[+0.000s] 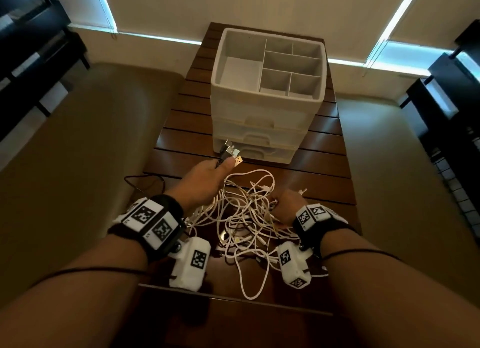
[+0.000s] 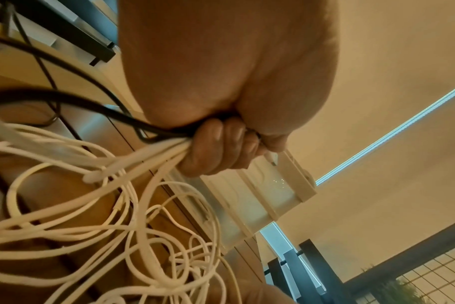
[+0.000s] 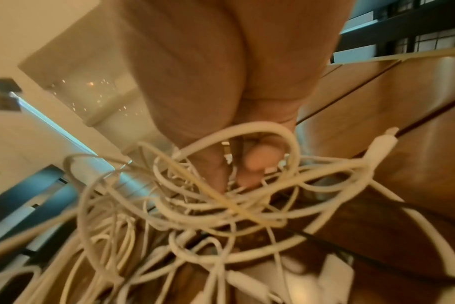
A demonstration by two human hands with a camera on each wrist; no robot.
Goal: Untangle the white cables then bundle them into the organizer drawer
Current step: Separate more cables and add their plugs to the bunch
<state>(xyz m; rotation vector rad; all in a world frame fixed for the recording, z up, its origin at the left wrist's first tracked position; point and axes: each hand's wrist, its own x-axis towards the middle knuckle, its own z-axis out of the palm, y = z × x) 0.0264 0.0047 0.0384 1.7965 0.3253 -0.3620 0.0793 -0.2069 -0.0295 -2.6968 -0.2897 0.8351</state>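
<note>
A tangle of white cables [image 1: 244, 217] lies on the dark slatted wooden table [image 1: 324, 171], in front of a white organizer [image 1: 267, 95] with closed drawers and an open divided top. My left hand [image 1: 207, 177] grips a bunch of cable ends, white and one black; their USB plugs [image 1: 230, 153] stick out past my thumb. In the left wrist view the fingers [image 2: 216, 148] curl round those cables [image 2: 153, 156]. My right hand [image 1: 285, 207] is in the right side of the tangle, fingers [image 3: 260, 160] curled in among white strands [image 3: 221, 201].
A black cable [image 1: 145, 181] loops off the table's left side. A beige cushioned seat [image 1: 78, 166] lies left of the table. Dark shelving [image 1: 454, 101] stands at the right and the far left. The table's near edge [image 1: 233, 298] is just below the tangle.
</note>
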